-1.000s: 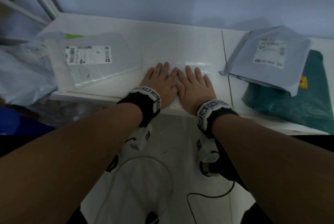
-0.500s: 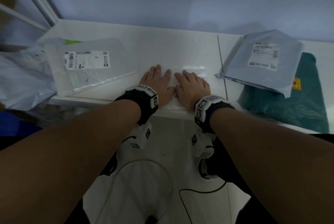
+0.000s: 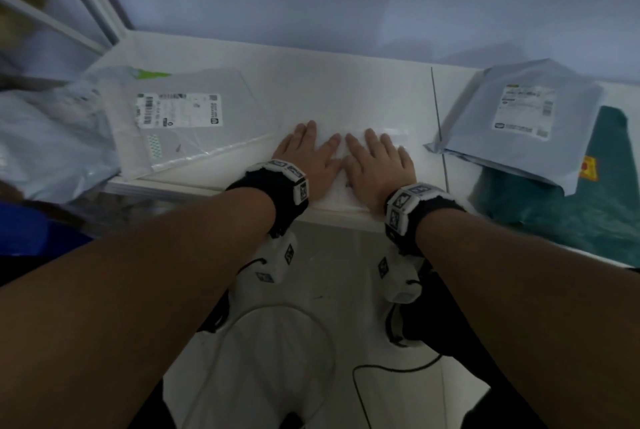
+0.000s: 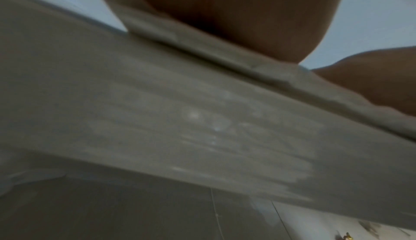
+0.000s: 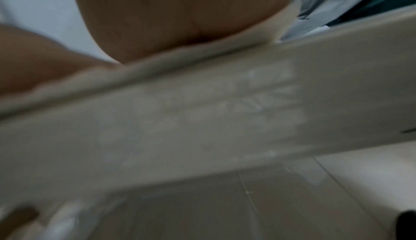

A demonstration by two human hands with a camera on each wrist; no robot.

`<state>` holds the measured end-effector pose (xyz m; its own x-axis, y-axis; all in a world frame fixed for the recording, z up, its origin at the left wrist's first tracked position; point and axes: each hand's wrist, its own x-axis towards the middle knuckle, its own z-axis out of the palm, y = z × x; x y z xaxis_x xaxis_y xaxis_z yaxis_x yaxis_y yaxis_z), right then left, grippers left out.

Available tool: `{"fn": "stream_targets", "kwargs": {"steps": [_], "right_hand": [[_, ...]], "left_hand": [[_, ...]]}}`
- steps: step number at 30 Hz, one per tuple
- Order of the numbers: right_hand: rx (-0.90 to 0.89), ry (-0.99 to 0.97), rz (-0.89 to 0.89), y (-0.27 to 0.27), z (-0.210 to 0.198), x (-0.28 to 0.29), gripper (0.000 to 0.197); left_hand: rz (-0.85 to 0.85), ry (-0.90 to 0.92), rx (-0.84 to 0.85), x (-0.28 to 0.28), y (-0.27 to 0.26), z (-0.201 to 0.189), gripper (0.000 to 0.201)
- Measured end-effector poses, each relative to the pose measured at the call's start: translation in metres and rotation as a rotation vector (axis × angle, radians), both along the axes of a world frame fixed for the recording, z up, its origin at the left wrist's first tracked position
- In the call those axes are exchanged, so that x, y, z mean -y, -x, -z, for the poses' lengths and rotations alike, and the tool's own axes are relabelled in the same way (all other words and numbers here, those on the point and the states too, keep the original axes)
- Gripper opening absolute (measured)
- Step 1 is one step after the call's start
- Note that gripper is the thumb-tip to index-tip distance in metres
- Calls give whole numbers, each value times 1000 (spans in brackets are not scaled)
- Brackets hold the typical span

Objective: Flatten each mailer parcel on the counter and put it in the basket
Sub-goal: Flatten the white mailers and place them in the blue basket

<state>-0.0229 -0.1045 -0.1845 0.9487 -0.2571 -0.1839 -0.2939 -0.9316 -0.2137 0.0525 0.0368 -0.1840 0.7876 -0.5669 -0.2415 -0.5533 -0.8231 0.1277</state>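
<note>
At the counter (image 3: 346, 82) front edge we log our left hand (image 3: 308, 160) and right hand (image 3: 377, 165), fingers straight and slightly spread, flat on a white mailer (image 3: 341, 151); left of it a clear mailer (image 3: 180, 117), right a grey mailer (image 3: 519, 127) over a green one (image 3: 571, 214).

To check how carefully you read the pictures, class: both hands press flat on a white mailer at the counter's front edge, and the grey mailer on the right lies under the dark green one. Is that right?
Not quite. The head view shows the grey mailer lying on top of the dark green one, not under it. The rest holds: the left hand and right hand press flat on the white mailer at the counter's front edge.
</note>
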Motion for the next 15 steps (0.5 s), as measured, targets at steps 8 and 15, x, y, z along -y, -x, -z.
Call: {"fn": "stream_targets", "kwargs": {"steps": [8, 15], "right_hand": [[120, 49, 39, -6, 5, -4, 53], [-2, 51, 46, -9, 7, -3, 57]], "left_hand": [[-34, 58, 65, -1, 5, 3, 56], [-45, 60, 69, -3, 4, 4, 55]]}}
